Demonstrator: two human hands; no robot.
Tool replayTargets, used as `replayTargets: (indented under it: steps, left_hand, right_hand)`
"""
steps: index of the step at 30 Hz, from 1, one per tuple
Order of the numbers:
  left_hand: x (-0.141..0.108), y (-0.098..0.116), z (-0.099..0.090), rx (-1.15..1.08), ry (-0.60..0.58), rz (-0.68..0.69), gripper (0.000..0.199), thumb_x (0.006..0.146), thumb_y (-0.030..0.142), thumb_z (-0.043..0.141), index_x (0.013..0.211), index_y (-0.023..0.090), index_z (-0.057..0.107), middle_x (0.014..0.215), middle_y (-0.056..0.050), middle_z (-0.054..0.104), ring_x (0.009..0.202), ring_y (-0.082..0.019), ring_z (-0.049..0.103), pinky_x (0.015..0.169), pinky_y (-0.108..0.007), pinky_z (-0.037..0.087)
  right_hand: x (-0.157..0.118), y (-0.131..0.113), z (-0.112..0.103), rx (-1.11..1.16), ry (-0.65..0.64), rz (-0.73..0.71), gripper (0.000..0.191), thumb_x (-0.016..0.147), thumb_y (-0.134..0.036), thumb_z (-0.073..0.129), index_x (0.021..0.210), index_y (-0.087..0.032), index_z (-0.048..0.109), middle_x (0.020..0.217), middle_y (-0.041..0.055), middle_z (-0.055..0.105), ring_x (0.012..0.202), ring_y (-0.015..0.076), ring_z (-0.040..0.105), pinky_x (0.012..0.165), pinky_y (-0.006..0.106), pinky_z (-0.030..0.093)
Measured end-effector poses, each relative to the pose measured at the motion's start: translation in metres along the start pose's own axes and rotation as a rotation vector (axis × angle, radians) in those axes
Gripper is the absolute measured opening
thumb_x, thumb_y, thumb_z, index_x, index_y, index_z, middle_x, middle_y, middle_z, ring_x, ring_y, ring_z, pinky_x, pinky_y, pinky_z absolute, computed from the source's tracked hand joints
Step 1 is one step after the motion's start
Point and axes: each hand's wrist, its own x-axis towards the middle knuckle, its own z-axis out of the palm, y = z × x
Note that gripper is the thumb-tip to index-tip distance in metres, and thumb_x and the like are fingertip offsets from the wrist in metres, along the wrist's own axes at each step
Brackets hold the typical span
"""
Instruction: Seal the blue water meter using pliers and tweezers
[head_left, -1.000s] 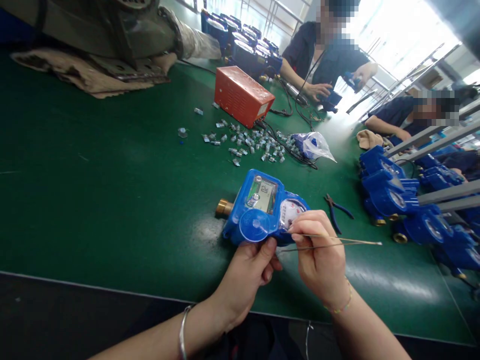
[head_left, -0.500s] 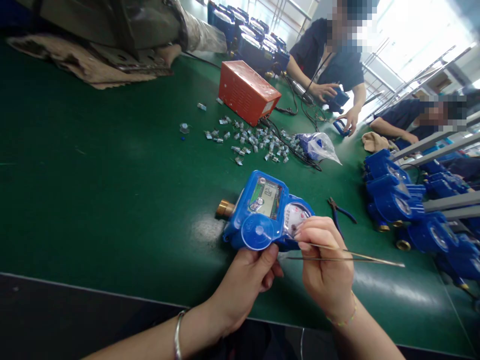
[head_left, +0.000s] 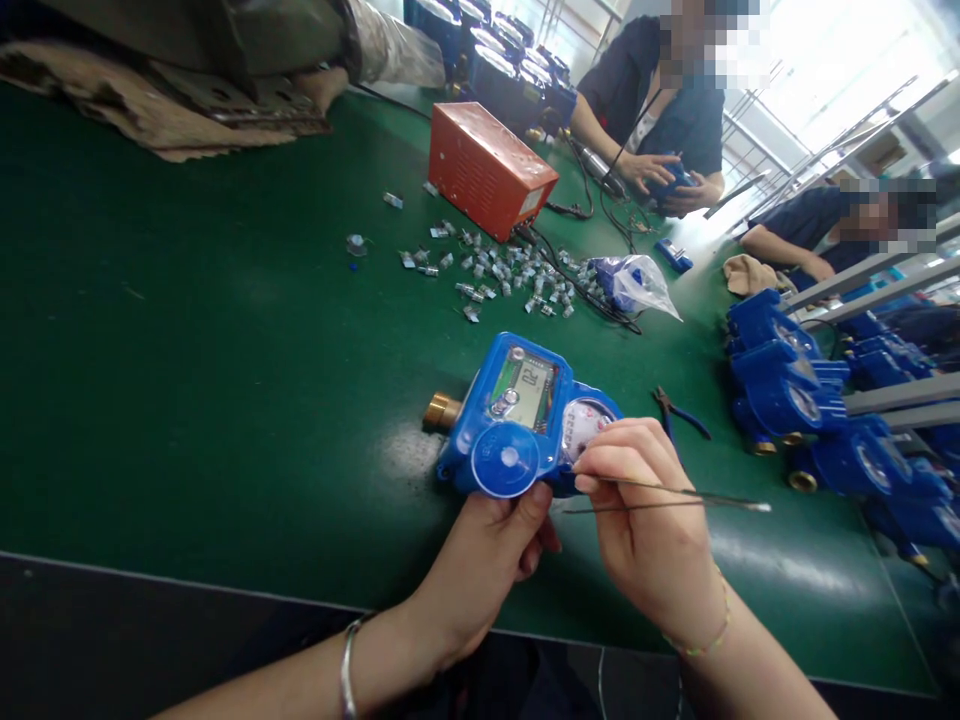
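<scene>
A blue water meter [head_left: 517,430] with a small digital display, a round dial and a brass threaded end lies on the green table in front of me. My left hand [head_left: 476,565] grips its near edge, thumb below the round blue cap [head_left: 505,458]. Metal tweezers [head_left: 709,495] are pinched in my right hand [head_left: 652,515], their joined end pointing right. My right fingertips are at the near side of the dial, partly covering it. One tweezer tip is hidden by the fingers and meter.
Beyond the meter are many small clear parts [head_left: 499,265], a plastic bag [head_left: 637,285] and an orange box [head_left: 487,170] with cables. Blue-handled pliers [head_left: 682,412] lie to the right, before more water meters [head_left: 780,370]. A co-worker [head_left: 630,120] handles a blue unit across the table.
My right hand has tilted slightly and the tweezers' arms lie closer together. The co-worker has let go of a small blue part on the table and now holds a blue unit in both hands.
</scene>
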Motion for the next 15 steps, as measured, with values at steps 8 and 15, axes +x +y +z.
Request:
replayTargets:
  steps: [8, 15]
  left_hand:
    - [-0.011, 0.011, 0.004, 0.086, -0.052, -0.100, 0.048, 0.088, 0.056, 0.041, 0.068, 0.014, 0.054, 0.056, -0.004, 0.060, 0.043, -0.009, 0.042, 0.041, -0.020, 0.023]
    - [-0.017, 0.033, 0.009, -0.199, -0.106, -0.129, 0.025, 0.088, 0.036, 0.050, 0.084, 0.014, 0.058, 0.069, -0.004, 0.063, 0.052, -0.010, 0.050, 0.048, -0.021, 0.034]
  right_hand:
    - [0.004, -0.001, 0.000, -0.023, -0.124, 0.011, 0.015, 0.088, -0.007, 0.048, 0.081, -0.020, 0.052, 0.084, 0.0045, 0.057, 0.084, 0.0201, 0.048, 0.075, 0.038, 0.043]
    - [0.004, 0.001, -0.002, 0.055, -0.106, 0.164, 0.011, 0.087, -0.009, 0.048, 0.088, -0.018, 0.055, 0.093, 0.0058, 0.050, 0.091, 0.0194, 0.048, 0.077, 0.035, 0.043]
